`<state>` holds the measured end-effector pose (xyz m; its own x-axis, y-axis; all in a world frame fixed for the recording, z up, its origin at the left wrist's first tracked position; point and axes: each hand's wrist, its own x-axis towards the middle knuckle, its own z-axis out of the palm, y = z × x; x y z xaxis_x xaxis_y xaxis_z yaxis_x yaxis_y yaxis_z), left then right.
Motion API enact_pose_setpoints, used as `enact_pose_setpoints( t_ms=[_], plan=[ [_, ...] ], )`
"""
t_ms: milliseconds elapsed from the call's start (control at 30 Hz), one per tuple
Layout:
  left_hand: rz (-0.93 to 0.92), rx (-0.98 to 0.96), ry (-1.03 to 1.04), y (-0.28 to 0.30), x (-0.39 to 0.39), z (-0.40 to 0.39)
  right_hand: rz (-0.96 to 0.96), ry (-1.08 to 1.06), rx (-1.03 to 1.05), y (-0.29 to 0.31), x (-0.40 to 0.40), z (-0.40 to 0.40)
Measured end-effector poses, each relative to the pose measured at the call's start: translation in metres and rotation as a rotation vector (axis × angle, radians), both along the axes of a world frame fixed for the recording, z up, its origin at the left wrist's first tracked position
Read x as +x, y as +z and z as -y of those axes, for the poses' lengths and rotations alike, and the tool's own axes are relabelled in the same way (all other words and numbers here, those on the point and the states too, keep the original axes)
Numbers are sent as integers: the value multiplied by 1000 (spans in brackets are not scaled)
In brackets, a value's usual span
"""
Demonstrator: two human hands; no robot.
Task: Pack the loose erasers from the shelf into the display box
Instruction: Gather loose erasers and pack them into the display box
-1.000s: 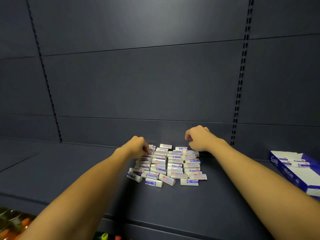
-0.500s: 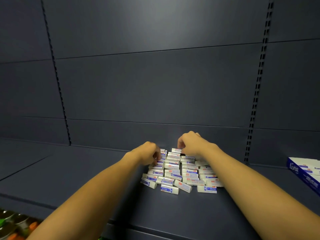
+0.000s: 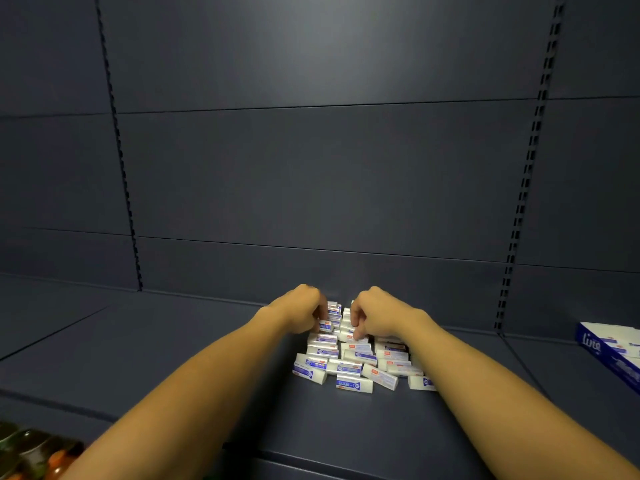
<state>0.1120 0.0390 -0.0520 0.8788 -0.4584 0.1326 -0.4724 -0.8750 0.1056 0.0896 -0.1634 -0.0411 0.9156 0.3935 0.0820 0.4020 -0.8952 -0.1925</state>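
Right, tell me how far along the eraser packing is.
Done: little that shows; the display box at the right edge already holds some erasers. In hand: the left hand and right hand are both curled into the far end of the eraser pile. Left: the whole pile lies on the shelf.

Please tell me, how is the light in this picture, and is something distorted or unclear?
Head view: dim, with a soft bright patch high on the back wall; the slotted rails bow from the wide lens; print on the erasers is too small to read; the display box is cut off at the right edge.
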Motion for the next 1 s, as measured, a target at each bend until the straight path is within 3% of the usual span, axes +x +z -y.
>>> enact_pose_setpoints(
  t_ms=[1000],
  plan=[
    [0, -61, -3, -3, 27, -19, 23, -63, -125, -3, 5, -20]
  ],
)
